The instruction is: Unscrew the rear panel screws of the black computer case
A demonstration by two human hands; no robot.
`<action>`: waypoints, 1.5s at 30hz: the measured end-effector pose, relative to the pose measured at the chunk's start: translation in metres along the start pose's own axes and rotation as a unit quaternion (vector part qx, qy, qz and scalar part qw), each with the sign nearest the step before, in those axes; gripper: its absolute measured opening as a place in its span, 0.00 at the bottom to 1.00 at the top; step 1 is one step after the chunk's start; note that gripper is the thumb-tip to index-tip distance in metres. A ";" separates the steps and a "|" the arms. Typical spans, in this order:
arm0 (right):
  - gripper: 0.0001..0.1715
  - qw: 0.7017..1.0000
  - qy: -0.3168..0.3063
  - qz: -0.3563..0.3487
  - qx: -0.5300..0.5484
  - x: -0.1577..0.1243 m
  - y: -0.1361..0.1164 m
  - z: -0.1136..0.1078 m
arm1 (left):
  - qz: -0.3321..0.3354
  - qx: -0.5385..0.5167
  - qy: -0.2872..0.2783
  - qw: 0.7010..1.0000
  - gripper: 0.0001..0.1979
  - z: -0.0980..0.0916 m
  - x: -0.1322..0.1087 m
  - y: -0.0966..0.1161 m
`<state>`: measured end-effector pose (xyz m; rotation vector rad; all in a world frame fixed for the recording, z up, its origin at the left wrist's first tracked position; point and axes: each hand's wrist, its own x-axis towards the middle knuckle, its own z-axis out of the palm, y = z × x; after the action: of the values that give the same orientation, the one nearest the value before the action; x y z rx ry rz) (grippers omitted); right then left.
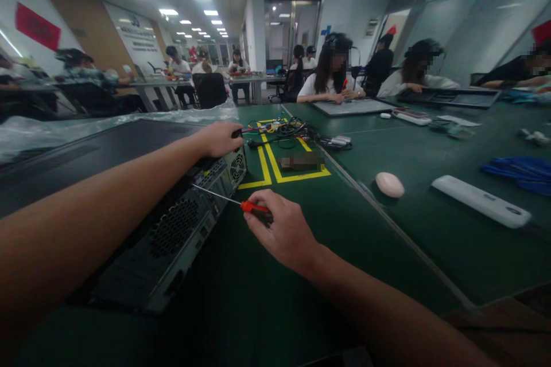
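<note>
**A:** What is the biggest thing here?

**B:** The green table [301,298]. It fills the bottom of the picture. On its left side lies a grey computer box [172,229], tipped over, with its holey back facing us.

**A:** What are the hands doing?

**B:** The left hand [221,139] is in the middle of the picture, on the far top corner of the box. Its fingers curl round that corner and hold it. The right hand [284,232] is just below the middle. It pinches a screwdriver [253,206] with a red handle.

**A:** Where is the pointy end?

**B:** It touches the back of the box, near the top edge. I think a screw is being worked there, but the screw is too small to see.

**A:** What does that job need?

**B:** I think the tip has to sit straight, and the box must not slide.

**A:** Is anything in the way?

**B:** Nothing close.
- Crinkly plastic wrap [26,132] lies at the left edge, behind the box.
- A long white bar [480,200] lies on the right.
- A tangle of wires [293,129] sits in the middle, past some yellow tape lines [267,169].
- A small pink oval thing [390,184] is right of the middle.

All of these are well apart from the hands. Other people sit at tables along the top, far off.
</note>
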<state>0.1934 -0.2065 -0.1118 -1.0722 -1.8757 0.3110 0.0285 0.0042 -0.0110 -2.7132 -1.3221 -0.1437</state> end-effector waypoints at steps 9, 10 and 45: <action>0.07 1.000 0.006 -0.007 -0.013 0.002 0.002 0.001 | -0.021 0.003 -0.004 1.000 0.29 -0.004 -0.003 0.006; 0.07 1.000 0.010 -0.010 -0.015 0.002 0.002 0.001 | -0.022 0.003 -0.004 1.000 0.29 -0.004 -0.003 0.006; 0.07 1.000 0.005 -0.019 -0.015 0.003 0.000 -0.002 | -0.006 0.025 -0.012 1.000 0.31 -0.003 -0.002 0.005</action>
<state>0.1944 -0.2045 -0.1094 -1.0549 -1.8955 0.2559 0.0308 -0.0004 -0.0090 -2.6742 -1.3306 -0.0781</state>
